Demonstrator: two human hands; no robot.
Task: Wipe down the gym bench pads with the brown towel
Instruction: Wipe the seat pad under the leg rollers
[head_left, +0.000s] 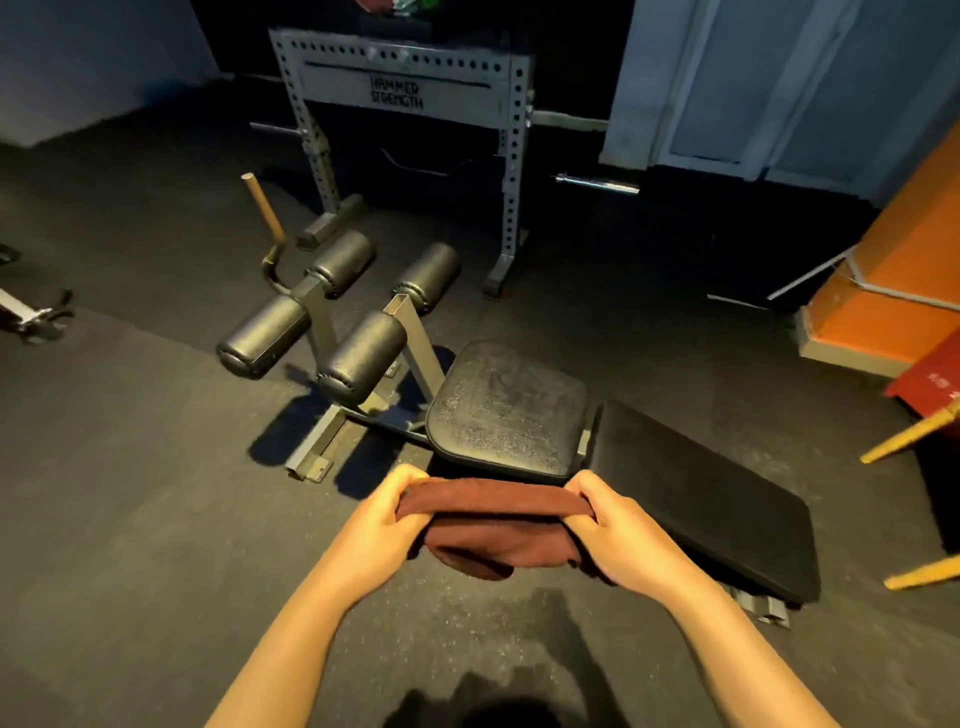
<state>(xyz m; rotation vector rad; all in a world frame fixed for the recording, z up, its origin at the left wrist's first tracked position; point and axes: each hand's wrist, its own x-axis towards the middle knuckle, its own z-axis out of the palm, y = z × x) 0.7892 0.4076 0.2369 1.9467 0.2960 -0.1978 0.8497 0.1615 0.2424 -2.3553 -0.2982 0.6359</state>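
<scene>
I hold the brown towel (493, 530) folded and stretched between both hands, just in front of the bench. My left hand (387, 519) grips its left end and my right hand (618, 525) grips its right end. Beyond the towel lies the black seat pad (511, 405), its surface speckled. The long black back pad (696, 493) slopes away to the right of it. Several black foam roller pads (358, 353) stand on the bench's frame to the left.
A grey metal rack (410, 93) stands behind the bench, with a barbell (597, 184) on the floor near it. An orange pillar (893, 291) and yellow wooden legs (909, 431) are on the right. Dark rubber flooring (130, 467) stretches to the left.
</scene>
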